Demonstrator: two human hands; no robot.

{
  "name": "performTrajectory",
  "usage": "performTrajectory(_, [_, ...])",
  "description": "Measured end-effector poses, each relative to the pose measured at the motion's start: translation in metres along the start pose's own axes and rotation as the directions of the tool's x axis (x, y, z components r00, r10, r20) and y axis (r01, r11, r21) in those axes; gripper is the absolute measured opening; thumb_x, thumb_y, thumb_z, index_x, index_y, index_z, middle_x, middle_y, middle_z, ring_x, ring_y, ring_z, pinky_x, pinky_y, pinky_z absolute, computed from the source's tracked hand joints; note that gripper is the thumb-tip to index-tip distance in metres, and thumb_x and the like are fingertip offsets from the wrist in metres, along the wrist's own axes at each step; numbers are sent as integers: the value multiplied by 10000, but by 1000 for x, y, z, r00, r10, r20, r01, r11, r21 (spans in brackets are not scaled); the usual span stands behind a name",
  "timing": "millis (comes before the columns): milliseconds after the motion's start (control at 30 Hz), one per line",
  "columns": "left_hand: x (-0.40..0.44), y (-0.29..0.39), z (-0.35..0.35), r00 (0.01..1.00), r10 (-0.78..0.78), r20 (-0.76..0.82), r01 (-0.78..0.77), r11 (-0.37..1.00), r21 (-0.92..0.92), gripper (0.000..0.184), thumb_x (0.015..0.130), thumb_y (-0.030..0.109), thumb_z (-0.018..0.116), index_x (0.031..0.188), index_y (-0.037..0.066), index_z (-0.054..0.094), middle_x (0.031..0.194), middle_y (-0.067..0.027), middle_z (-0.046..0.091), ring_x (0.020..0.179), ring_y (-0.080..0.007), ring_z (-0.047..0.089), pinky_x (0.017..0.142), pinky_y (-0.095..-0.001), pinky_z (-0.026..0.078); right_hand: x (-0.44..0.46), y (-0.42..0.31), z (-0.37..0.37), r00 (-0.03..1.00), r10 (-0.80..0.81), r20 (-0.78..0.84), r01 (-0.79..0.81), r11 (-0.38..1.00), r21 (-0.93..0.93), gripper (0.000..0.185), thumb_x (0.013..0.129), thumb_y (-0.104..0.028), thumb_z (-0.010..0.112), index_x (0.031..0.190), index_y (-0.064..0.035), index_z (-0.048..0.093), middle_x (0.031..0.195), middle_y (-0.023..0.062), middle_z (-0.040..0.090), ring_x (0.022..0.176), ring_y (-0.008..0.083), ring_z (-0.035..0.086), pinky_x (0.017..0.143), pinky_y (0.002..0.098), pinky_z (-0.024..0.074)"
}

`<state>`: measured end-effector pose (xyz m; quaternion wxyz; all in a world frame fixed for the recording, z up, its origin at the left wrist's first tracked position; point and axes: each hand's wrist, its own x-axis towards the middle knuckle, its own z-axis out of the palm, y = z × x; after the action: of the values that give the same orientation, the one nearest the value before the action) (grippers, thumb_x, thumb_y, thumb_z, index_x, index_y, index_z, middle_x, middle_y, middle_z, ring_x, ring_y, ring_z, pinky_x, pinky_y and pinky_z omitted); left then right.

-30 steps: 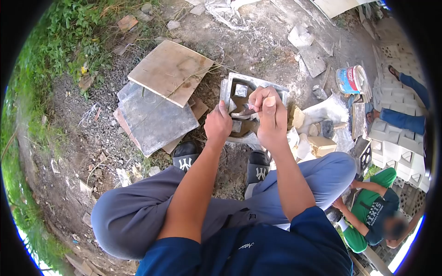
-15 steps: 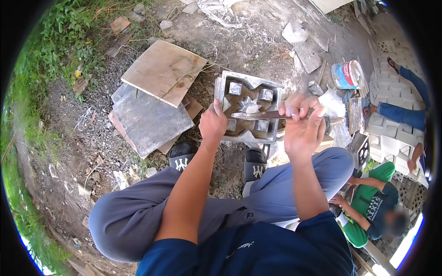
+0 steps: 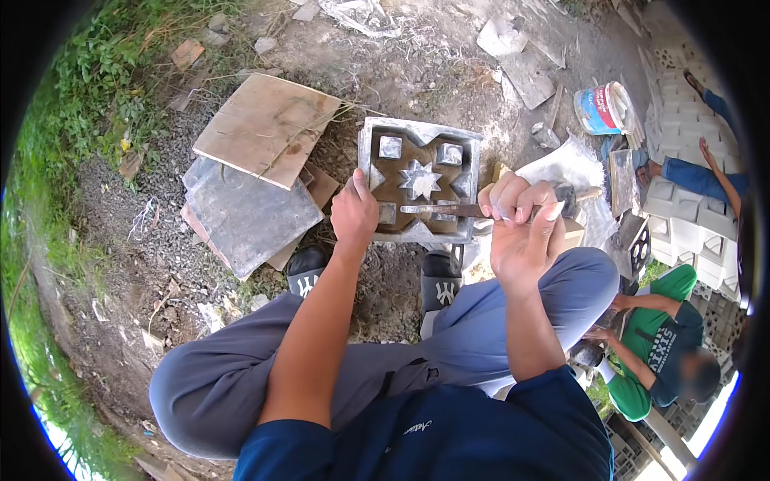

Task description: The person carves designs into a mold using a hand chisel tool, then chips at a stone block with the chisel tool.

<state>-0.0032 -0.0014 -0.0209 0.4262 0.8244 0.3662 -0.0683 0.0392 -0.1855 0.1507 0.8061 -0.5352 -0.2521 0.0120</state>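
Star mould (image 3: 425, 128): lies in front of the person, over the ground and just beyond the feet; whether it rests on anything cannot be told.
Mould's make: a rigid frame, probably metal, with an eight-pointed star (image 3: 420, 179) at its centre, block-shaped studs (image 3: 391, 147) near the corners and wedges (image 3: 419, 232) along the walls.
Mould's handling: likely heavy for its size and stiff; the pale dust could make it a little slippery; the star's points look the likeliest part to chip.
Where to hold the mould: by the outer side walls, clear of the star and studs.
Mould's direction: open face up toward the person, frame slightly turned; nearly square, so no clear long axis.
Bar tool (image 3: 461, 211): slender, probably stiff and light; best held at its darker end, away from the pale tip.
Tool's direction: long axis crosswise over the mould's near row of studs, tip toward the left.
Left hand (image 3: 354, 212): grip wrapped around the mould's left wall, thumb on top.
Right hand (image 3: 521, 232): grip closed around the tool's darker end, palm turned up.
Sandals (image 3: 440, 284): on the feet, just short of the mould.
Left ground: a plywood board (image 3: 269, 128) overlaps a grey slab (image 3: 249, 204).
Right ground: plastic sheeting (image 3: 571, 164), then a bucket (image 3: 600, 110).
Farther right: a person in green trousers (image 3: 658, 353) near pale blocks (image 3: 694, 224).
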Motion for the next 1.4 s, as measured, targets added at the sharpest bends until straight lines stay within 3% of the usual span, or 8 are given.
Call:
performTrajectory(333, [-1, -1, 2, 999, 32, -6, -32, 999, 3, 683, 1072, 535, 225, 1174, 51, 696, 995, -314, 690, 992, -533, 630, 866, -579, 505, -17, 28, 2, 993, 108, -38, -114, 963, -242, 385, 1103, -330, 414, 831, -58, 431, 766, 50, 437, 706, 138, 358, 647, 294, 311])
performTrajectory(467, [3, -7, 5, 1000, 29, -9, -29, 1000, -8, 686, 1070, 543, 230, 1168, 54, 702, 1014, -312, 691, 1001, -531, 631, 878, -577, 502, -19, 10, 8, 997, -8, 80, 24, 978, -205, 351, 1100, -287, 436, 833, -58, 439, 760, 46, 436, 701, 136, 356, 650, 292, 320])
performTrajectory(600, [2, -2, 4, 1000, 31, -1, -31, 999, -23, 694, 1068, 549, 231, 1159, 51, 707, 1020, -309, 693, 1008, -527, 633, 887, -573, 501, -15, 32, 2, 998, 53, -44, -61, 975, -213, 334, 1097, -253, 419, 824, -61, 434, 746, 43, 428, 698, 134, 350, 623, 296, 306])
performTrajectory(933, [2, 2, 2, 998, 42, -49, -42, 999, -18, 725, 1071, 555, 217, 1122, 26, 710, 978, -314, 691, 978, -533, 633, 862, -584, 505, -18, 28, 6, 998, 61, -15, -63, 962, -267, 331, 1102, -271, 414, 845, -64, 441, 758, 46, 450, 697, 124, 353, 626, 288, 312])
performTrajectory(1000, [1, -1, -1, 999, 26, -36, -27, 999, -23, 711, 1072, 547, 222, 1116, 31, 709, 988, -308, 694, 982, -530, 636, 866, -580, 507, -25, 21, 8, 995, -24, 92, 45, 971, -235, 347, 1107, -292, 414, 856, -54, 445, 778, 47, 463, 703, 119, 359, 639, 284, 319])
performTrajectory(1200, [0, 2, -1, 1000, 24, -8, -24, 1000, -15, 671, 1073, 530, 237, 1139, 52, 703, 1007, -303, 696, 1000, -525, 635, 876, -578, 502, -20, 21, 14, 993, 117, -11, -116, 960, -256, 358, 1101, -322, 409, 859, -62, 450, 773, 49, 461, 713, 130, 367, 649, 286, 315])
performTrajectory(1267, [0, -3, 2, 1000, 14, -26, -13, 1000, 12, 659, 1073, 524, 241, 1152, 59, 702, 1004, -301, 698, 1001, -523, 636, 876, -577, 503, -22, 16, 14, 996, -57, 73, 74, 965, -252, 366, 1104, -333, 417, 863, -59, 449, 789, 52, 468, 713, 118, 370, 646, 279, 319])
performTrajectory(1400, [0, 5, 2, 1000, 12, 0, -12, 1000, 6, 679, 1071, 538, 230, 1143, 60, 707, 1001, -298, 699, 1010, -520, 635, 880, -576, 502, -25, 28, 12, 995, 92, 29, -77, 937, -341, 377, 1095, -373, 428, 871, -71, 452, 773, 43, 460, 713, 127, 368, 644, 284, 315])
